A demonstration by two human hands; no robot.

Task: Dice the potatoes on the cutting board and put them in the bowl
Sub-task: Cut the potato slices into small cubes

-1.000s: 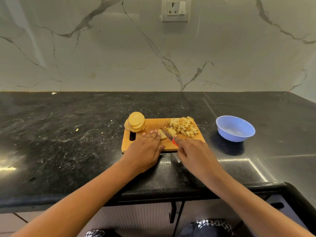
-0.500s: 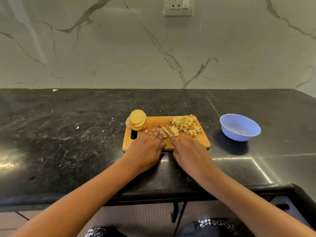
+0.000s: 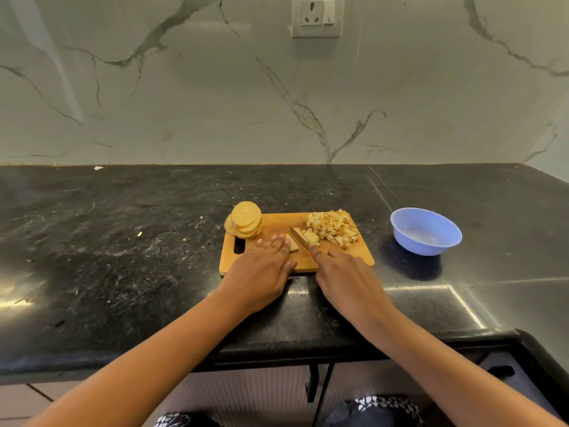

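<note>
Potato slices, pale yellow rounds, lean in a stack at the far left corner of the cutting board; they have gone untouched over the last second and await their turn. Just right of them the left grip (the person's left hand) lies flat, fingers straight, pressing a short strip to the board, and it has kept its place. The knife is what has moved. A second ago its blade crossed the strip lower down with the red handle showing. Now it stands just right of the left fingertips, with a fresh chunk parted on its right side. I judge that another cut is done and little of this strip is left. The right grip is curled round the handle, forefinger stretched toward the blade, hiding nearly all of the handle. Further right the diced heap of small, uneven, pale tan cubes covers the far right part of the board. The blue bowl sits on the dark desk, right of the board and apart from it. No potato shows in it, so the transfer has not begun.
</note>
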